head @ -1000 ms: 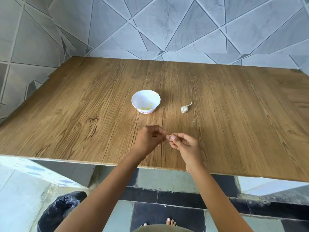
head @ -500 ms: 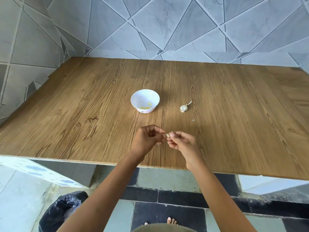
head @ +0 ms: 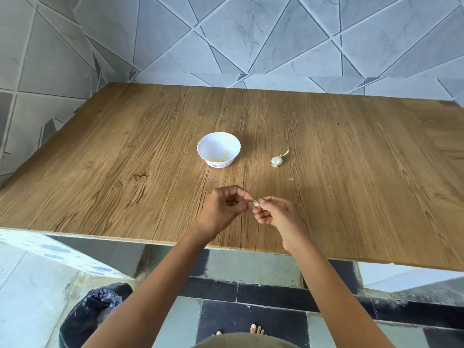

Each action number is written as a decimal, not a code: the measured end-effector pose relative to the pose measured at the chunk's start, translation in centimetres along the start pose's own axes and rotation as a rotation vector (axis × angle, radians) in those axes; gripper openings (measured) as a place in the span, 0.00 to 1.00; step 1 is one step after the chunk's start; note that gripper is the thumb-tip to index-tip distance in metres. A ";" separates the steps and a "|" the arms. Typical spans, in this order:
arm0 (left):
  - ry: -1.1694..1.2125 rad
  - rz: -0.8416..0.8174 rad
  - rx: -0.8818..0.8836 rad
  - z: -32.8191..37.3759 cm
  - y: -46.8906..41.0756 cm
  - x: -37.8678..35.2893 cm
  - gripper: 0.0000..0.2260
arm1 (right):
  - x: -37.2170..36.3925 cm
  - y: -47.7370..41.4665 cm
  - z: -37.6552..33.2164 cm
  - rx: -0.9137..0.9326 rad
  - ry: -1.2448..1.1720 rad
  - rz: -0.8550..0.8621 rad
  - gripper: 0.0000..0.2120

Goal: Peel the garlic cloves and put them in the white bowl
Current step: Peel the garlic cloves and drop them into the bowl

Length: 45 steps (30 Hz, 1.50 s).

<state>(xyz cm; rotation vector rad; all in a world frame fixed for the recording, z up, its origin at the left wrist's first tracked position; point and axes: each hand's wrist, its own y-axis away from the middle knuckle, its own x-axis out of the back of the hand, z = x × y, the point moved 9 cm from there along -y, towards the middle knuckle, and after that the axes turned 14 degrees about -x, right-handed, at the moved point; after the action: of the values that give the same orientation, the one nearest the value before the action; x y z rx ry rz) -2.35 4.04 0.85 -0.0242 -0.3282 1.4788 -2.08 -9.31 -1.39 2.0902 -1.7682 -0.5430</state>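
Head view: the garlic clove (head: 255, 203) is pinched between both hands, right where the fingertips meet.

Left hand (head: 223, 209): fingers curled, thumb and forefinger tips on the clove's left end.

Right hand (head: 278, 214): fingers curled, thumb and forefinger tips on the clove's right end, the other fingers folded toward the palm.

The clove shows as a small pale lump in the gap between the two pinches. It's too small to tell how much skin is on it. Both hands are over the wooden table (head: 125, 159); can't tell whether they touch the surface.

Positions relative to the white bowl (head: 198, 146):
- Held clove: on the near side of the bowl, slightly to its right, well apart from it.
- Peeled cloves (head: 221, 160): inside the bowl, a few yellowish pieces on the bottom and lower wall.
- Remaining garlic bulb (head: 277, 160): right of the bowl, near but not touching, lying on the table with its stem pointing up and right.
- Skin scrap (head: 291, 179): right of the bowl and nearer the person than the bulb, a tiny white fleck on the table.
- Bin with black bag (head: 93, 312): far on the near side and left of the bowl, on the floor below the table edge.
- Tiled wall (head: 251, 33): behind the bowl, past the table's far edge.

The bowl stands upright.
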 end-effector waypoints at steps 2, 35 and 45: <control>-0.018 0.002 -0.013 0.2 0.0 -0.1 0.05 | 0.0 -0.2 0.1 -0.012 0.032 0.014 0.08; 0.318 0.205 0.213 -1.6 0.6 0.8 0.03 | 0.1 0.3 -1.7 0.525 0.489 0.236 0.06; 0.216 0.180 0.173 -1.7 0.0 1.2 0.06 | 0.1 0.1 -2.6 0.601 0.542 0.321 0.07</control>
<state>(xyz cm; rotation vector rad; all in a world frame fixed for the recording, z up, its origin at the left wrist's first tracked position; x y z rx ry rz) -1.87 5.47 -0.51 -0.0761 -0.0223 1.6614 -0.84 -9.37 0.93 1.9465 -1.9975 0.6616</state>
